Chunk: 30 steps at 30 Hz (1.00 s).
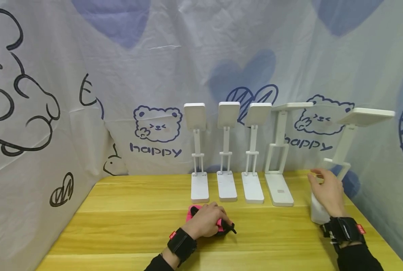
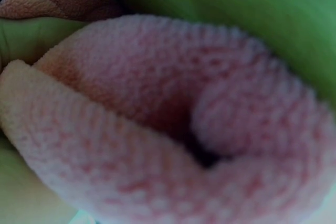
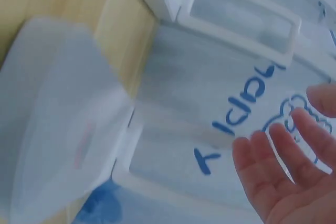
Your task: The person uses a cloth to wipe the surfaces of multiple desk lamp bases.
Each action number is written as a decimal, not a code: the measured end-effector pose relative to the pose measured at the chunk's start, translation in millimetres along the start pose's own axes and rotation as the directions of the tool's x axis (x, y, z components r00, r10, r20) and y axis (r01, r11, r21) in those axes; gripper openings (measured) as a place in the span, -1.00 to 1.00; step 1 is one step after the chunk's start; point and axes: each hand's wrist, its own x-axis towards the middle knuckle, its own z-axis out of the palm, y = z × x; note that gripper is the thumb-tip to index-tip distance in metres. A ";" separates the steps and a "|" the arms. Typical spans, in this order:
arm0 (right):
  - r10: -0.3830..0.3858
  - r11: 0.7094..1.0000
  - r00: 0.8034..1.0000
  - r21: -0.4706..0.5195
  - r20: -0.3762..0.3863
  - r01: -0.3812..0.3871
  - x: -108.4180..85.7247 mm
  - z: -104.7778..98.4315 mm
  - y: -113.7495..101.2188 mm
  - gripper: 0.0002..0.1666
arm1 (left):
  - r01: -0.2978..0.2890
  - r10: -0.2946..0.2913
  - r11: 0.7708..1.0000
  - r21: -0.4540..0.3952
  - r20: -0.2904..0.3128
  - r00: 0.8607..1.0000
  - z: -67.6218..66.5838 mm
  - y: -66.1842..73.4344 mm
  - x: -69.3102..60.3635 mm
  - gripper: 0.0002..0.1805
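Note:
My left hand [image 1: 206, 221] grips a bunched pink and black cloth [image 1: 189, 215] on the table. In the left wrist view the fuzzy pink cloth [image 2: 152, 61] fills most of the frame, folded over itself. My right hand [image 1: 329, 191] is by the rightmost white desk lamp [image 1: 344, 145], over its base and hiding part of its lower frame. The right wrist view shows that hand with fingers extended and apart, holding nothing, with the lamp's base [image 3: 60, 114] to the left.
Several more white folding lamps stand unfolded in a row along the back: the leftmost lamp [image 1: 199, 188], others beside it, and a wider-framed lamp [image 1: 278, 188] nearest my right hand. A printed white curtain [image 1: 96, 158] hangs behind and beside the wooden table [image 1: 130, 214].

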 end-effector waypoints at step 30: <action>0.032 0.999 0.999 0.042 0.020 -0.033 25.6 -37.8 52.7 -0.25 | 0.002 -0.002 1.000 0.007 -0.006 1.000 0.5 1.3 -0.8 -0.58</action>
